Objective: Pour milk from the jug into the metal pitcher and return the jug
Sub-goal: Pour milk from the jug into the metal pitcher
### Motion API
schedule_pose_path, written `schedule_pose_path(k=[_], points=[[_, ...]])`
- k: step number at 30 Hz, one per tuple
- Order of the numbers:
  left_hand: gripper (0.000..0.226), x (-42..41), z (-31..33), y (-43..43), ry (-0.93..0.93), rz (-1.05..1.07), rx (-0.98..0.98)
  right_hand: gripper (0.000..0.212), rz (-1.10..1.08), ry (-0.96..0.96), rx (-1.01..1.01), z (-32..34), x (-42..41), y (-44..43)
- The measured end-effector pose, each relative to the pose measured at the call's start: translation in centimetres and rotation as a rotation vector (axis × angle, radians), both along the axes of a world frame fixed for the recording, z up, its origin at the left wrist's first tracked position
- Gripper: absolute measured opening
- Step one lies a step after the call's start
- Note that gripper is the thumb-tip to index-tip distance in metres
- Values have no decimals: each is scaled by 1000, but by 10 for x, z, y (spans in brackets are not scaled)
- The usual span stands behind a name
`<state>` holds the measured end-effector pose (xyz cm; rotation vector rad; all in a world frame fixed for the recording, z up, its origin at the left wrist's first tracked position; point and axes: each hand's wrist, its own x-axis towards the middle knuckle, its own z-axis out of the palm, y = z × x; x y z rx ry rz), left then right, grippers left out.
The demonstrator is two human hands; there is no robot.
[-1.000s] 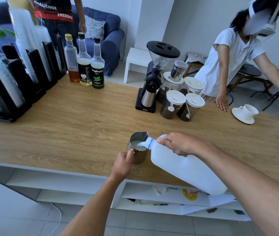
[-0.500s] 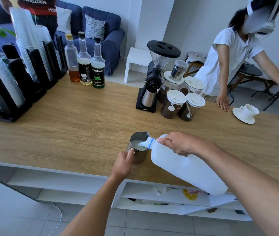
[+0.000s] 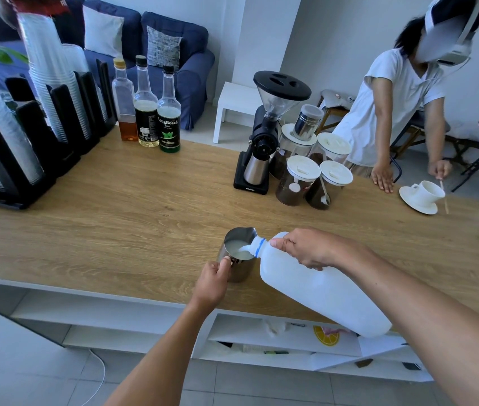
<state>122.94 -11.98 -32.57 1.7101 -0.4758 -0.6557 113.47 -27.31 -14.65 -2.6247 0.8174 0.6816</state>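
A metal pitcher (image 3: 239,273) stands near the front edge of the wooden counter (image 3: 133,212), with milk showing inside it. My left hand (image 3: 213,281) grips its handle from the near side. My right hand (image 3: 310,249) holds the handle of a white plastic milk jug (image 3: 317,291). The jug is tipped to the left, its blue-ringed mouth over the pitcher's rim, and milk runs from it into the pitcher. The jug's base hangs out past the counter's front edge.
Behind the pitcher stand a black coffee grinder (image 3: 264,136) and several lidded jars (image 3: 314,177). Three syrup bottles (image 3: 147,106) and black cup racks (image 3: 42,133) fill the far left. At the right, a person (image 3: 393,112) stirs a white cup on a saucer (image 3: 424,196).
My hands, the jug and the pitcher have held their pose while milk keeps flowing. The person at the right has brought a hand with a stick to the white cup.
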Motion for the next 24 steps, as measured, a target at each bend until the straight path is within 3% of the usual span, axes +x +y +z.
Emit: schedule_pose_path(k=[24], points=[[43, -1, 3, 0, 1, 14, 3, 44, 7, 20, -19, 1, 2, 1]])
